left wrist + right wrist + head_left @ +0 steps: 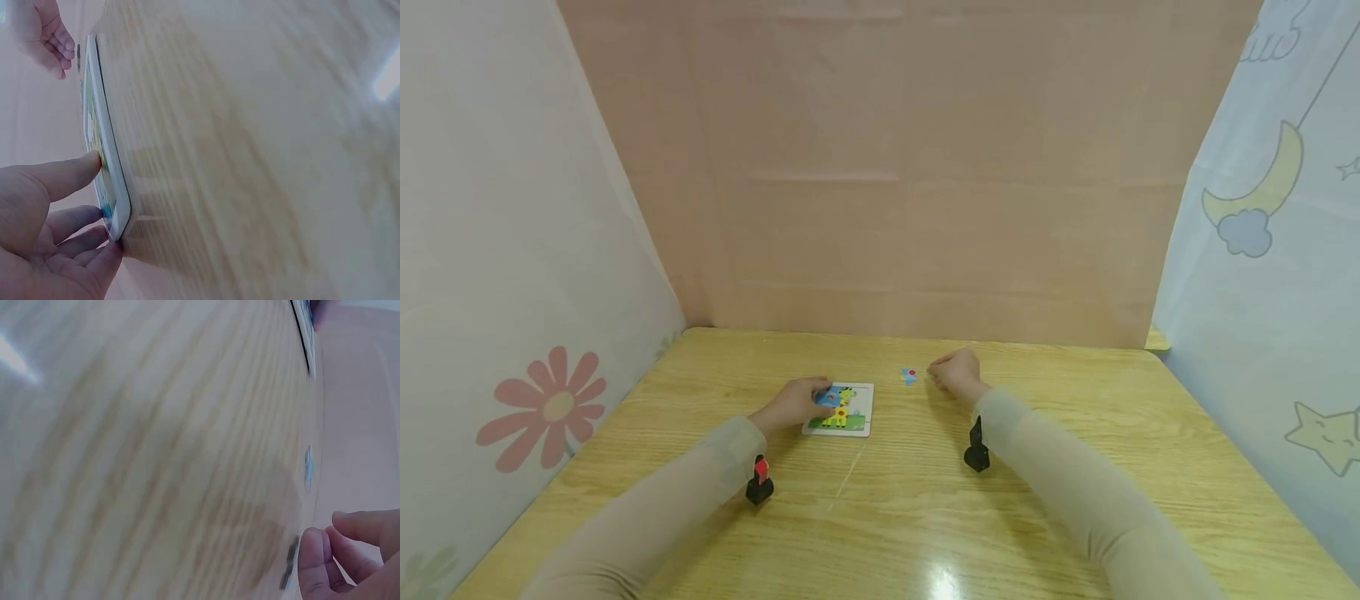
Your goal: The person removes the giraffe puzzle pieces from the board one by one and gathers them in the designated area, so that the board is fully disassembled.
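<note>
Beige sleeves (1097, 487) reach forward from the lower edge, one on each side. Beyond them, a plain pinkish-tan backdrop (880, 208) rises behind a wood-grain table (865, 542). White printed sheets flank it: red flower print (557, 407) on the left, crescent moon print (1262, 183) on the right. Left of the table's centre, the person's left hand (795, 402) is clamped on the left side of a white-framed giraffe jigsaw puzzle (842, 420), thumb on the picture, fingers at the edge. The right hand (957, 372) is low over the table, right of the puzzle, fingers curled in. A small blue puzzle piece with a red spot (908, 376) lies between the hands, nearer the right. A thin dark strip (289, 562) shows just beside the right fingertips; whether they pinch it, I cannot tell.
</note>
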Demonstrator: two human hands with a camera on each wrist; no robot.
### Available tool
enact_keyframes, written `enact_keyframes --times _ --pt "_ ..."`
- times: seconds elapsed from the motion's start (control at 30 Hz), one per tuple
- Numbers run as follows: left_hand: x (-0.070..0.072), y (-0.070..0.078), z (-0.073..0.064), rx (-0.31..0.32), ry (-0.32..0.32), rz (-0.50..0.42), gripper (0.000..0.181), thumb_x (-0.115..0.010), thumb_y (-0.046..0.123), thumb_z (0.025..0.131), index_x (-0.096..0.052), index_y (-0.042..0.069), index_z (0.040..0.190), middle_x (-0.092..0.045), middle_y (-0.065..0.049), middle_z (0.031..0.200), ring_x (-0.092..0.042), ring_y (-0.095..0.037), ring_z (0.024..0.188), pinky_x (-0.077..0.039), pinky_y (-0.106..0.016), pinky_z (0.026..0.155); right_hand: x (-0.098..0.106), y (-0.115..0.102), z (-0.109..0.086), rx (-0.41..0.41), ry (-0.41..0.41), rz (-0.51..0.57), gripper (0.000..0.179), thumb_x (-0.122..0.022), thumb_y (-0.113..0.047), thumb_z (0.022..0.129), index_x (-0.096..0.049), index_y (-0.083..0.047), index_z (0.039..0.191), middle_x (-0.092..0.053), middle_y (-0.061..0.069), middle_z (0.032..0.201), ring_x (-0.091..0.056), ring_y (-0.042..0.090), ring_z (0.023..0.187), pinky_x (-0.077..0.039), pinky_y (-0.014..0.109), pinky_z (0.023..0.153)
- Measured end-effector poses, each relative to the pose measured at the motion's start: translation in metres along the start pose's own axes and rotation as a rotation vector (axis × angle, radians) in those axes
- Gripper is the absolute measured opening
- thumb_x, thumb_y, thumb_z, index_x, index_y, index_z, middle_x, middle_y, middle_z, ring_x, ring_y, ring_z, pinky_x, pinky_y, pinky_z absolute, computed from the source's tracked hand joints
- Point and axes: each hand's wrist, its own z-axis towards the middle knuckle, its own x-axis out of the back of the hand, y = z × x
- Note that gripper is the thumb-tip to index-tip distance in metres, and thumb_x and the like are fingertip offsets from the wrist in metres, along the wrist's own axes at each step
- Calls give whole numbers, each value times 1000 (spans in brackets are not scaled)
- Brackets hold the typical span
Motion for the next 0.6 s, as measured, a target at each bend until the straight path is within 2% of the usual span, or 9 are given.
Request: enact_keyframes --times 0.3,0.47,0.6 --pt "2 5 -2 17 -17 -5 60 -69 19 91 -45 1 143 -38 -17 152 -33 -38 141 -29 -51 115 -22 -15 -15 70 -102 14 15 -67 -5 89 -72 6 97 -72 17 94 -69 18 68 -58 25 64" --pt "1 8 -1 -3 4 35 60 -69 23 91 -47 -2 140 -41 -19 149 -36 -39 139 -31 -51 114 -35 -22 -21 86 -128 -1 15 -68 -8 89 -73 2 99 -71 17 105 -71 22 77 -59 28 69" --pt "-1 9 -1 9 28 24 57 -70 21 90 -50 -1 139 -45 -18 147 -39 -38 137 -33 -50 113 -45 -27 -26 97 -141 -18 16 -67 -9 90 -74 2 100 -72 17 104 -71 24 79 -58 28 68"
